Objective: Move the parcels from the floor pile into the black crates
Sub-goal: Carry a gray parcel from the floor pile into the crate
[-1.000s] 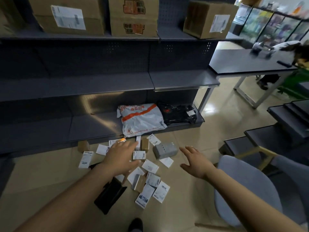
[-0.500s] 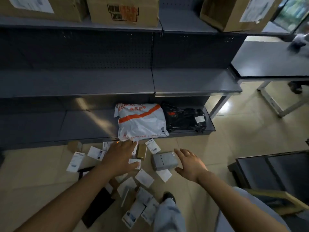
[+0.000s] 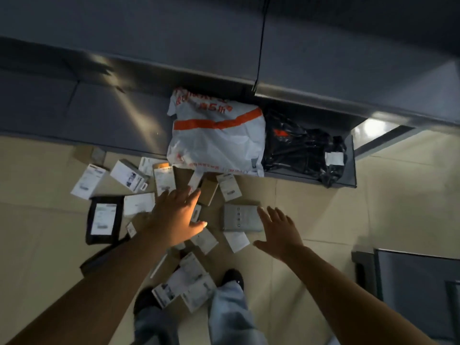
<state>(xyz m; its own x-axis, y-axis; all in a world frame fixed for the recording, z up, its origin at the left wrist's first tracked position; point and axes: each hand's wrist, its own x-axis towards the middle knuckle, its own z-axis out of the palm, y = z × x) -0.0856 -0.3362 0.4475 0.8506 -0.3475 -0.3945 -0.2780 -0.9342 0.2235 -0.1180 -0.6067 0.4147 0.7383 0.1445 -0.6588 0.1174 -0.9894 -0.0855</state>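
The left hand (image 3: 178,216) reaches down over the middle of the parcel pile (image 3: 174,210) on the tiled floor (image 3: 37,245), fingers spread and nearly straight, palm down; whether it touches the small boxes under it cannot be told, and it grips nothing. To its left a black mailer (image 3: 104,220) with a white label lies flat, long axis running away from the person. Small white boxes (image 3: 129,175) lie scattered at various angles near the front edge of the bottom shelf (image 3: 112,120); their print is too blurred to read. The right hand (image 3: 280,232) hangs open too, fingers splayed, its fingertips over the right end of a grey box (image 3: 240,217) whose long axis runs left to right; contact is unclear. On the shelf a white poly bag (image 3: 219,145) with an orange stripe overhangs the edge, red writing showing a "5", beside a black bag (image 3: 303,150) carrying a white label.
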